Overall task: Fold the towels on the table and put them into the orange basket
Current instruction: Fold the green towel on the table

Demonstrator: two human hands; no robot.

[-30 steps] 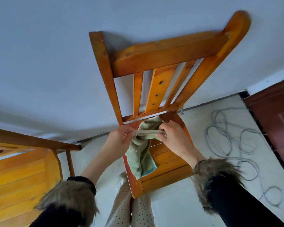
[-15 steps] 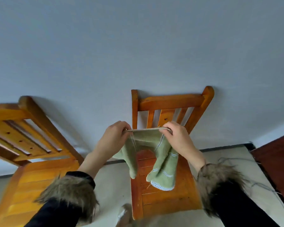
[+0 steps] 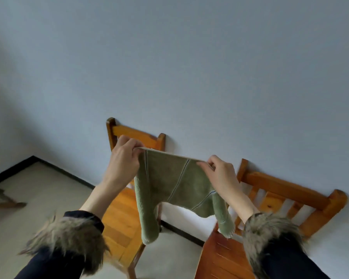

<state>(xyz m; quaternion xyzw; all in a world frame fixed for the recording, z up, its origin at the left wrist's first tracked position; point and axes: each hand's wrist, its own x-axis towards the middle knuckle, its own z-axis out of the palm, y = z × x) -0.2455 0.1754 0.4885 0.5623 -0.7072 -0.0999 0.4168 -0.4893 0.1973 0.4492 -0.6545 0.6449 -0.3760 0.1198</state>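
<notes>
A green towel (image 3: 173, 182) with thin stripes hangs in the air in front of me, stretched along its top edge. My left hand (image 3: 124, 158) pinches the top left corner and my right hand (image 3: 220, 174) pinches the top right corner. The towel's lower ends droop down on both sides. No table and no orange basket are in view.
Two orange wooden chairs stand against the pale wall, one (image 3: 127, 210) behind the towel at centre and one (image 3: 274, 202) at the right. The grey floor (image 3: 40, 194) runs to the left, with a dark skirting line along the wall.
The towel was lifted off the chair seat and spread wider between both hands. My view swung up and to the left, so a second chair now shows at the right.
</notes>
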